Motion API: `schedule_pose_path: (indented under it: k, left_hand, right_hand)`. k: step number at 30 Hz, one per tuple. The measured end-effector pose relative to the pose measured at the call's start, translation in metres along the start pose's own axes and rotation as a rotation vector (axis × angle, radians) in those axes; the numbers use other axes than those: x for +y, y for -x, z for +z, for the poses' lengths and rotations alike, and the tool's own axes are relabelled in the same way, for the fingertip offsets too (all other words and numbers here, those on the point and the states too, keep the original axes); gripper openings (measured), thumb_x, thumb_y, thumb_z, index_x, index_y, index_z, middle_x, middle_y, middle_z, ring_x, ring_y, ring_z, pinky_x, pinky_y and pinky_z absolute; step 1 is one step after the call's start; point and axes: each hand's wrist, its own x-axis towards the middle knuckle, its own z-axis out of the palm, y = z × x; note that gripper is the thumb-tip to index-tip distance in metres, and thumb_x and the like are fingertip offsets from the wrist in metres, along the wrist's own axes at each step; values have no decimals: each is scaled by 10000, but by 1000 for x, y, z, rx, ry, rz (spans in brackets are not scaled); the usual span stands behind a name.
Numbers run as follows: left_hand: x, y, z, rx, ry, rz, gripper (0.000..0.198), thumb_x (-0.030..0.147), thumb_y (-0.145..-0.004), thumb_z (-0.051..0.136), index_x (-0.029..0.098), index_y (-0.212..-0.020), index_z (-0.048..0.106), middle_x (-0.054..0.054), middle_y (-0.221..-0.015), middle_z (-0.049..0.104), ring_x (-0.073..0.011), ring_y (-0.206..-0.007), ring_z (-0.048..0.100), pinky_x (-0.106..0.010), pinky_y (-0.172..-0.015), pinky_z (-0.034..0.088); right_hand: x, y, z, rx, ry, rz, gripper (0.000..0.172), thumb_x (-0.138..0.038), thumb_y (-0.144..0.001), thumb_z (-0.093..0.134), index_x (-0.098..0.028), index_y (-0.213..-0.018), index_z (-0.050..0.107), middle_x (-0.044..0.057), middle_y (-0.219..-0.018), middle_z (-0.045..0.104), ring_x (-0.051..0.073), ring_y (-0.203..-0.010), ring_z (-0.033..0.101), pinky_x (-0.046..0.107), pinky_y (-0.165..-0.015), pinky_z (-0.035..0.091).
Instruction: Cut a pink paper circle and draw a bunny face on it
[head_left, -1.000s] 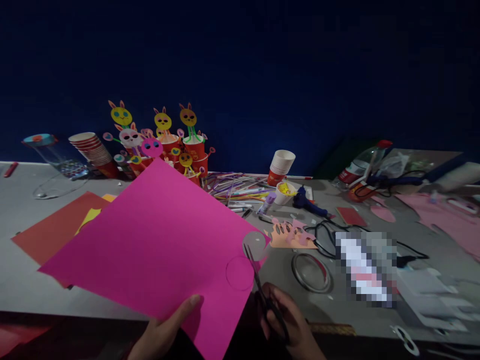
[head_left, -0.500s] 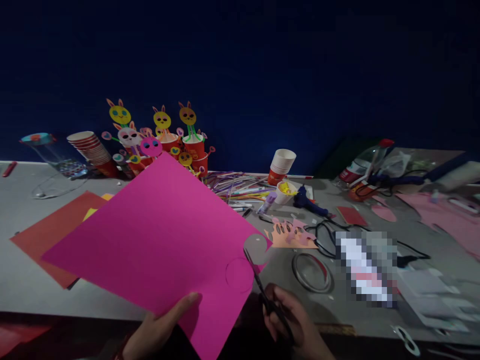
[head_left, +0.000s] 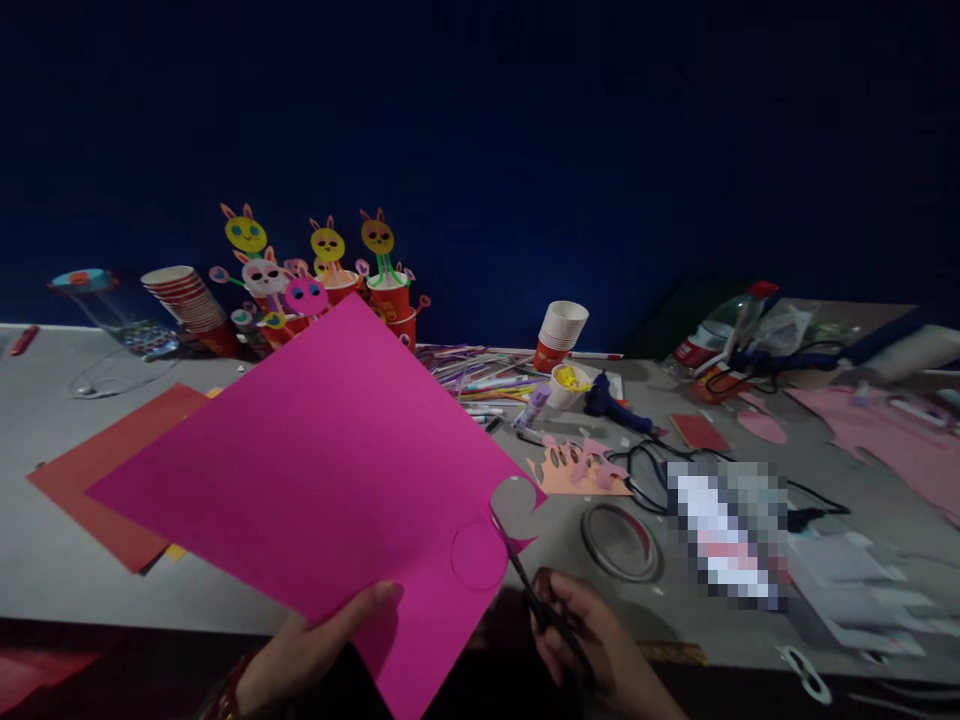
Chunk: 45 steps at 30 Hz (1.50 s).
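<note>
A large magenta sheet of paper (head_left: pixel 315 460) is pinched along its lower edge by my left hand (head_left: pixel 322 635), the thumb lying on top and the fingers hidden beneath. My right hand (head_left: pixel 577 635) is closed around the handles of dark scissors (head_left: pixel 536 598). Their blades touch the sheet's right side, close to a drawn circle outline (head_left: pixel 480 556). Just above the blade tips, a round piece has been cut out of the sheet's right corner, and the grey table shows through.
Red cups with paper rabbit figures (head_left: pixel 306 295) stand behind the sheet. A tape roll (head_left: pixel 619 542), peach paper scraps (head_left: pixel 577 468) and a blue glue gun (head_left: pixel 615 403) lie to the right. Orange-red paper (head_left: pixel 112 480) lies left. Paper cups (head_left: pixel 561 335) are stacked at the back.
The magenta sheet has tilted slightly and its top corner has shifted right. The scissor blades look closer together at the edge beside the drawn circle.
</note>
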Motion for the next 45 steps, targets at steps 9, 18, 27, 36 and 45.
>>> schedule_pose_path:
  k: [9,18,27,36,45]
  left_hand:
    - [3,3,5,90,3,-6,453,514,-615,810,239,-971,759,-72,-980,779,-328,-1035,697,-387,-918,582]
    - [8,-2,0,2,-43,31,336,519,-645,783,241,-833,753,-56,-965,779,-295,-973,706,-340,-879,591]
    - [13,-1,3,-5,-23,29,333,513,-652,775,248,-851,749,-56,-937,779,-295,-976,704,-343,-872,593]
    - [15,-3,2,7,-45,24,341,490,-608,808,241,-834,755,-56,-931,783,-297,-963,708,-334,-877,592]
    - [14,-13,-6,-87,-131,33,317,537,-635,776,244,-752,749,-64,-861,777,-296,-897,713,-335,-812,607]
  right_hand:
    - [-2,2,1,-5,19,-31,651,-824,-665,633,-215,-725,411,-79,-529,427,60,-422,370,200,-445,265]
    - [-11,4,-2,2,38,29,686,-845,-597,664,-229,-682,373,-92,-519,419,56,-426,362,204,-444,268]
    - [-2,2,-5,-34,12,-34,616,-787,-698,636,-230,-722,373,-93,-510,420,59,-428,347,206,-452,244]
    - [-6,-1,-8,-18,77,13,687,-862,-614,626,-237,-657,345,-91,-488,432,58,-409,369,201,-418,240]
    - [-10,-1,-11,-23,99,40,656,-834,-632,639,-223,-653,401,-83,-518,422,59,-431,380,192,-417,244]
